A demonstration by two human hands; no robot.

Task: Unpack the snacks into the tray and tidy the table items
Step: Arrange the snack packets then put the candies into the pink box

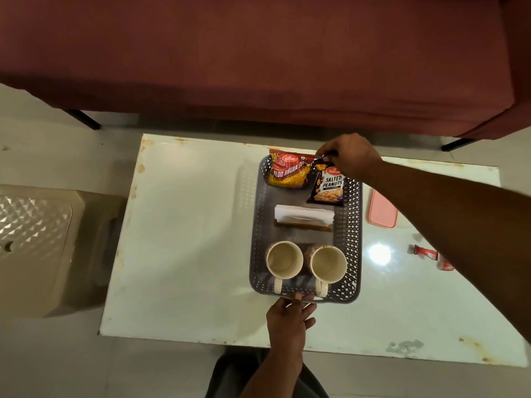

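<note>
A person's right hand (349,156) pinches the top corner of a salted peanuts packet (327,185), which stands tilted at the far end of a grey perforated tray (352,225) on a white desk (186,239). Beside it lies a red aloo bhujia packet (288,172). The left hand (290,317), fingers loosely spread, touches the tray's near rim. A napkin holder (304,218) and two empty mugs (306,262) fill the tray. Red wrapped sweets (428,254) and a pink lid (383,209) lie on the desk to the right.

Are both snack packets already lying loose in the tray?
No. The right hand pinches the salted peanuts packet by its top corner above the tray.
</note>
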